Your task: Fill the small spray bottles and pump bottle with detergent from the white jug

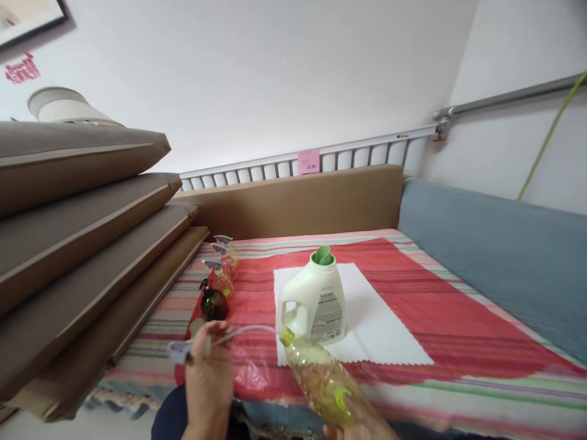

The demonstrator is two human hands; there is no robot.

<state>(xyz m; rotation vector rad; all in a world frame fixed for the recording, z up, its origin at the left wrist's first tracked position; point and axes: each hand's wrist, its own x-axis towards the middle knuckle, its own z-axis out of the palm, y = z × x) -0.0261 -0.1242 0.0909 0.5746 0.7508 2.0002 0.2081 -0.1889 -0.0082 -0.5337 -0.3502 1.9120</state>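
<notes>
My left grip [208, 366] is closed around the spray head [180, 351], whose thin tube [250, 328] arcs out to my right. My right grip [362, 421] is wrapped around the lower part of the clear bottle [318, 376]. The bottle's long axis slants forward and leftward from that grip, putting its neck [287, 337] to the right of my left grip. The tube's far end lies right by the neck; I cannot tell whether they touch. Beyond both grips, the pale jug [307, 305] stands upright.
</notes>
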